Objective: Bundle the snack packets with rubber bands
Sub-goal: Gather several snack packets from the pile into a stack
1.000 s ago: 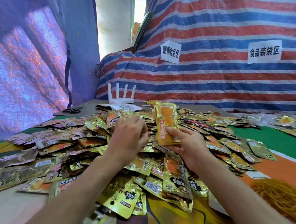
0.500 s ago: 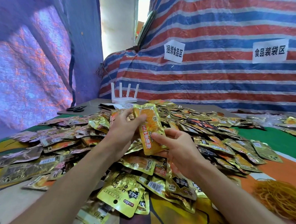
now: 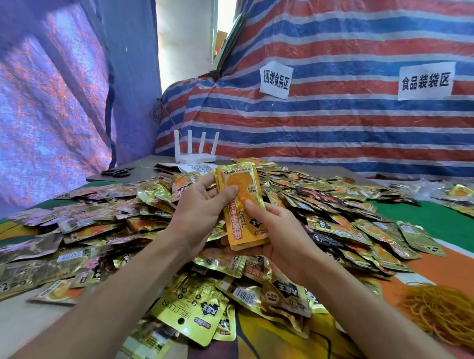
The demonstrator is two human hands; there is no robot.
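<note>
Orange snack packet (image 3: 241, 207) upright, just above pile of snack packets (image 3: 340, 214) at centre of counter (image 3: 437, 232). Clasped near top by left grip (image 3: 197, 213), thumb across face; pinched at lower half by right grip (image 3: 285, 238). At 4 o'clock from both, heap of rubber bands (image 3: 445, 311), untouched.

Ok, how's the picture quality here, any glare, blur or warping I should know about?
Head view: the wide-angle lens stretches the forearms toward the bottom corners; the window is blown out white; foil in the pile glints; the packet held by both hands is sharp, its print legible; the blue tarp on the left looks soft and smeared.
</note>
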